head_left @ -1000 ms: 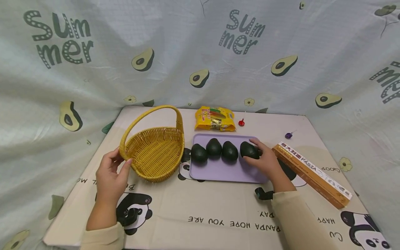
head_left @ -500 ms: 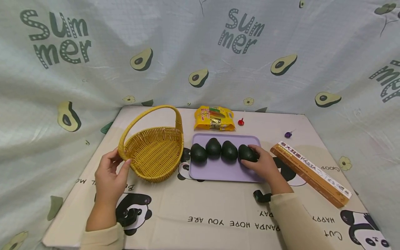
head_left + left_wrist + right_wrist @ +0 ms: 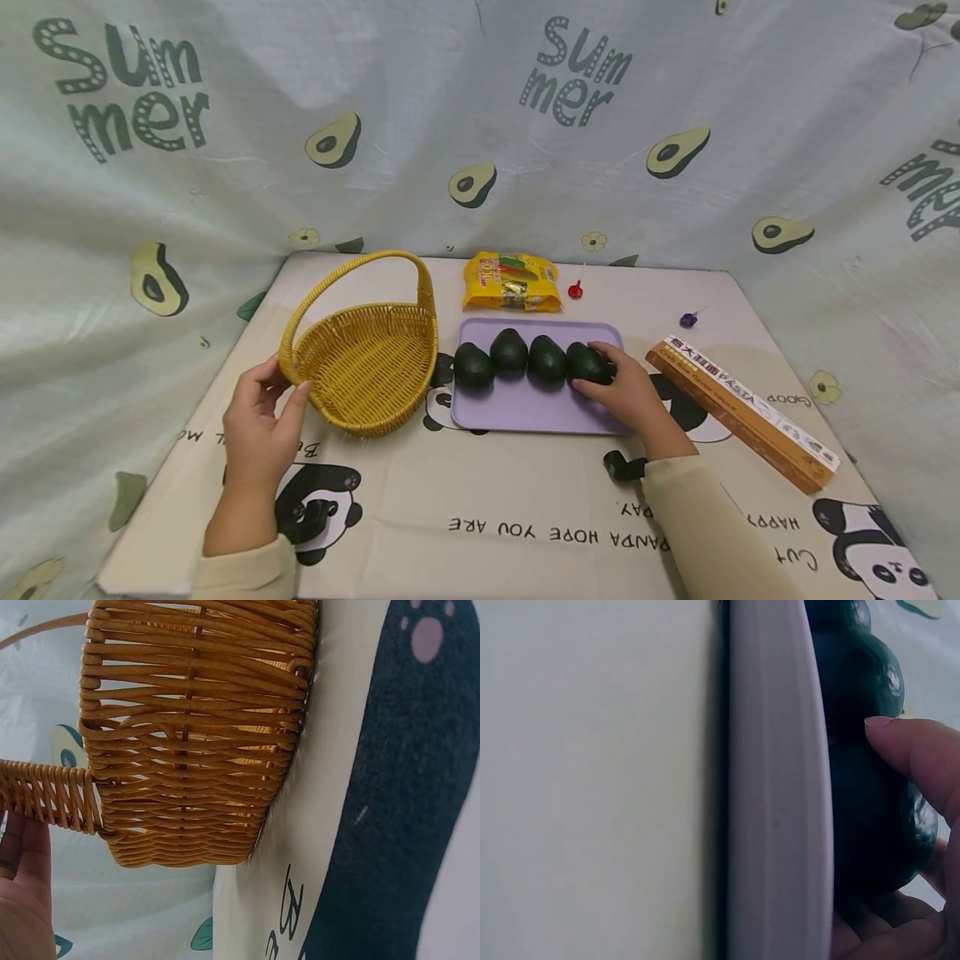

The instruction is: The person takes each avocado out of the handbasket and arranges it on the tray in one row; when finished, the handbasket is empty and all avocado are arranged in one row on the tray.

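A yellow woven basket (image 3: 367, 421) with a tall arched handle stands on the left of the table, nothing inside it. My left hand (image 3: 258, 429) holds it where the handle (image 3: 45, 791) meets the rim, fingers behind the handle. To its right lies a lilac tray (image 3: 517, 414) bearing a row of dark green avocados. Thumb and fingers of my right hand (image 3: 630, 396) grip the rightmost avocado (image 3: 585, 363), which sits against its neighbour (image 3: 547, 362). In the right wrist view the tray's edge (image 3: 780, 787) hides the underside of that avocado (image 3: 877, 817).
Behind the tray is a yellow snack bag (image 3: 512, 282), with a red lollipop (image 3: 575, 289) beside it. A purple lollipop (image 3: 688, 319) and a long pasta box (image 3: 742, 412) lie to the right. Near my right sleeve sits a small black object (image 3: 618, 467). Printed cloth walls enclose the table.
My right hand has moved the rightmost avocado leftward on the tray, closing the gap to its neighbour. The left hand keeps its place on the basket. The view has shifted slightly.
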`<state>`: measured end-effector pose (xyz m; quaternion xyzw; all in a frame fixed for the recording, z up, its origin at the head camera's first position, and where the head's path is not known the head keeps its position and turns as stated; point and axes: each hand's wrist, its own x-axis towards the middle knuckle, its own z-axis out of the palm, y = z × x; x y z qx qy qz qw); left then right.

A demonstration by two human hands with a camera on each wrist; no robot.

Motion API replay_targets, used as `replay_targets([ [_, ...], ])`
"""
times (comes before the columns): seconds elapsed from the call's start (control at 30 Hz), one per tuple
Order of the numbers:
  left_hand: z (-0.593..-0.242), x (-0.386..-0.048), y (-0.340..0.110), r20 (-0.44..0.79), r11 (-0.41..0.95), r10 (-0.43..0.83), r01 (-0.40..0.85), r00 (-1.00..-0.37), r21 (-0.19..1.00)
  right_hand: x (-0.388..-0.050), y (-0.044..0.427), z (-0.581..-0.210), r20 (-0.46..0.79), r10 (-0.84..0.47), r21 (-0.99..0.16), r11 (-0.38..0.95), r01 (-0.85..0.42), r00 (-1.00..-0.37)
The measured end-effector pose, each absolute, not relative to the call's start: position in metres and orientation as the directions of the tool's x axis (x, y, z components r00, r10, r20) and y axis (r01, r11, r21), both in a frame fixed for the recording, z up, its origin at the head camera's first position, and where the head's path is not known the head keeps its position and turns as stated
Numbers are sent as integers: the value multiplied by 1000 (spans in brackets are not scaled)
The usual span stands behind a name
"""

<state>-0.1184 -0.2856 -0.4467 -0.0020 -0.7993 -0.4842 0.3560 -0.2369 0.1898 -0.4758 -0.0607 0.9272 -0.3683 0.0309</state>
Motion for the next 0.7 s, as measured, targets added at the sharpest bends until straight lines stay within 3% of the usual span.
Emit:
replay_targets([
  [0.7,-449,-117,-288,555,574,-355,293,-752,765,-224,198,-460,-4,-171,-752,650,-109,-985],
])
